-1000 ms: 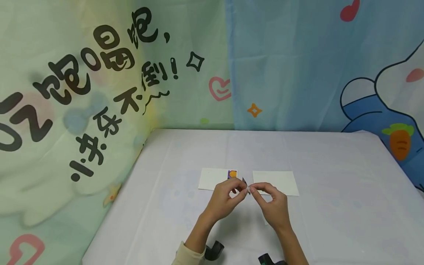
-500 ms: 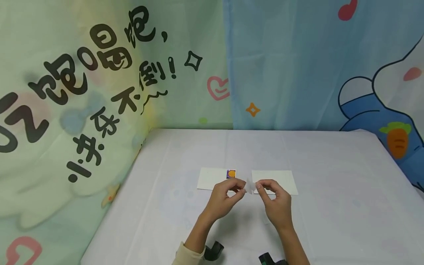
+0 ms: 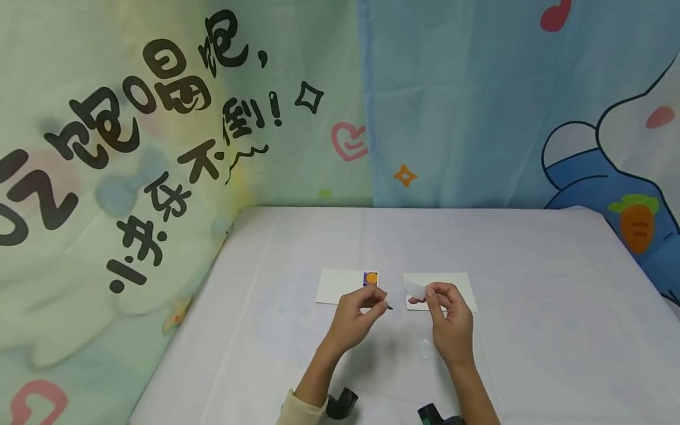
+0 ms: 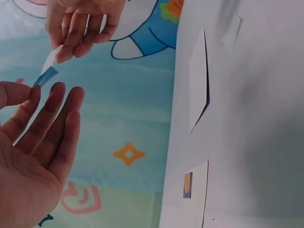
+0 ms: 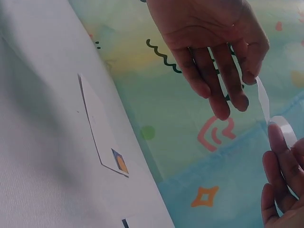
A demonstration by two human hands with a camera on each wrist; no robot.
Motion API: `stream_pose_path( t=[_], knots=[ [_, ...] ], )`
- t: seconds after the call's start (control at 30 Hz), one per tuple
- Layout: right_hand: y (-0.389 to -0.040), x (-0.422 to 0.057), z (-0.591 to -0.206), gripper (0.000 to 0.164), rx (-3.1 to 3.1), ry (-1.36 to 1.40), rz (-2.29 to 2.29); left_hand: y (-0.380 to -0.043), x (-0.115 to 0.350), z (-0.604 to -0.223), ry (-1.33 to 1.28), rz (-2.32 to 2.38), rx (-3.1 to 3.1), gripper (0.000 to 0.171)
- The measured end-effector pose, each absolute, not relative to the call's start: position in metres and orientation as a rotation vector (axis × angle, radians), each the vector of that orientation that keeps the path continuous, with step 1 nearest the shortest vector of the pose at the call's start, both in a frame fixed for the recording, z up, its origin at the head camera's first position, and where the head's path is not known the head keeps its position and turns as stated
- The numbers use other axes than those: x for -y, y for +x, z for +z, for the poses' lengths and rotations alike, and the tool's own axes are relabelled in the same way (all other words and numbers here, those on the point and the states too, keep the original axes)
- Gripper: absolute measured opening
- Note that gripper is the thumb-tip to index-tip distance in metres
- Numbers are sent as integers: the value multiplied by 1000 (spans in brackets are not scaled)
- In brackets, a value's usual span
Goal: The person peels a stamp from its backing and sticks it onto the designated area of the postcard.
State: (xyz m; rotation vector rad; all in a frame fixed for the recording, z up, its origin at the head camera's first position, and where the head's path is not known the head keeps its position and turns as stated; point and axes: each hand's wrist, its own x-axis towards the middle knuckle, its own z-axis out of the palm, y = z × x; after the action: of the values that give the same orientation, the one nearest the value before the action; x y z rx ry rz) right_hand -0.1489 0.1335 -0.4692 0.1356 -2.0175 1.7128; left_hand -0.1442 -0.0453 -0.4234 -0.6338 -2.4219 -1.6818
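My left hand [image 3: 357, 319] pinches a small blue sticker [image 4: 46, 76] between thumb and index finger; its other fingers are spread in the left wrist view. Off to its right, my right hand [image 3: 451, 324] pinches a thin white backing paper [image 3: 415, 290], which curls at the fingertips in the right wrist view. Both hands are raised over the table. Behind the left hand lies a white card [image 3: 340, 285] with a purple and orange stamp-like picture [image 3: 370, 278] at its upper right corner. A second white card [image 3: 457, 289] lies partly behind the right hand.
A small pale scrap [image 3: 427, 349] lies on the white-covered table [image 3: 558, 354] by the right wrist. Black devices [image 3: 342, 404] sit by both wrists. Printed cloth [image 3: 457, 106] hangs behind the table and along its left side.
The hands have moved apart, the right one going rightward with the white backing paper. The left hand keeps the small sticker. The pale scrap by the right wrist shows more fully.
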Motion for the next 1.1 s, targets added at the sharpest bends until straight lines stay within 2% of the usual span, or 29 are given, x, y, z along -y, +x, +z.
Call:
stream_pose_path(
  t=[0.13,0.23,0.3,0.47,0.63,0.83,1.1],
  knots=[
    [-144,-134,-458,9,2000,112,1731,-137,45,-407,-625,-1677,2418,5],
    [-134,-132,-436,5,1991,35,1739,-136,45,-408,-617,-1682,2427,6],
    [-133,-134,-436,5,1983,-3,1713,-135,45,-408,-615,-1683,2440,6],
    [-140,-145,-457,9,1951,-61,1636,-134,45,-408,-622,-1680,2455,7],
    [-153,-168,-496,10,1893,-103,1538,-135,45,-406,-646,-1673,2422,6],
    [-144,-187,-491,7,2146,-325,1215,-140,44,-407,-687,-1637,2405,6],
    [-130,-214,-502,5,2675,-363,848,-155,45,-437,-689,-1618,2407,8]
  ],
)
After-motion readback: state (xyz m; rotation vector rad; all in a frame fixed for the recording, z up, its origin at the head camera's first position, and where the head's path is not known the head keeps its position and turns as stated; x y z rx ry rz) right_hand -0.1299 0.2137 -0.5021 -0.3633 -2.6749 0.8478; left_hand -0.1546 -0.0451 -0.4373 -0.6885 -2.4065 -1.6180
